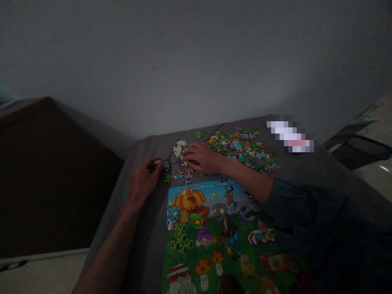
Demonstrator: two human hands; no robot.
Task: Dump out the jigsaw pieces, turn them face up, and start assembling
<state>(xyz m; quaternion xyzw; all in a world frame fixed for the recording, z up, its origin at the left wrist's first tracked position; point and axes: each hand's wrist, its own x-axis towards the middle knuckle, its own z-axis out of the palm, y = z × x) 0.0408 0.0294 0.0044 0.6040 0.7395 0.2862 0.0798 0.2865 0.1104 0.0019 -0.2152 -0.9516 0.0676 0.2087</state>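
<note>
My left hand (144, 177) is closed in a pinch at the left of the loose pieces, with a small puzzle piece (158, 161) showing pale at its fingertips. Beside it lie a green piece (166, 177) and other coloured ones. Palm down, my right hand (204, 158) rests over the pile of jigsaw pieces (241, 145), its fingers loosely spread and touching some. What lies beneath that palm is hidden. Several pieces turned pale side up (180, 149) sit by its fingertips. Nearer to me is a colourful puzzle board (211, 241) printed with cartoon plants and a zombie, partly covered by my right forearm.
Grey cloth (147, 228) covers the surface under everything. A pale wall (183, 73) rises behind it. Dark furniture (52, 175) stands to the left. At the back right lies a bright blurred-out object (289, 136), and a chair-like frame (367, 147) is farther right.
</note>
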